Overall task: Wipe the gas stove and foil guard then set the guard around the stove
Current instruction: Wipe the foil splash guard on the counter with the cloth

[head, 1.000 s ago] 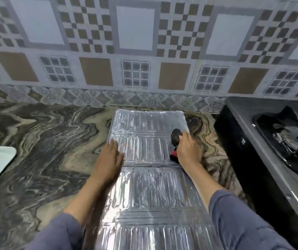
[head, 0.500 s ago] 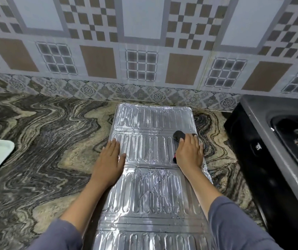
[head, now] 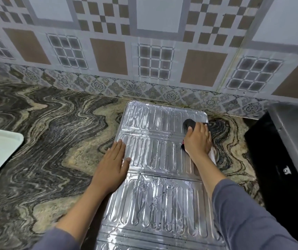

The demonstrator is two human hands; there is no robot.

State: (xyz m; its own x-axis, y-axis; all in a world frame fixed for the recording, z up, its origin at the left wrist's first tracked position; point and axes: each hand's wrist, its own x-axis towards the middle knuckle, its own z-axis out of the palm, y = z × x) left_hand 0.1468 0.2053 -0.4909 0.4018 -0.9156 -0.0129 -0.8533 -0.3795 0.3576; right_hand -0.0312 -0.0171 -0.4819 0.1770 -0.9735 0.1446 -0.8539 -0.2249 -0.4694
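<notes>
Foil guard (head: pixel 159 159) flat on marble counter (head: pixel 45 141), gas stove (head: pixel 288 150) at 3 o'clock. My right hand (head: pixel 197 140) presses dark cloth (head: pixel 188 123) on far panel; left hand (head: pixel 114 163) flat, open, pinning edge. Guard prob thin, light, dents easy; lift by rims w/ both hands.

The right hand (head: pixel 196 140) with its dark wiping pad (head: pixel 188 124) now sits farther up the foil guard (head: pixel 155 156), on the top right corner of the far panel instead of the second panel. The camera view tilts left, so less of the gas stove (head: pixel 288 150) shows.
</notes>
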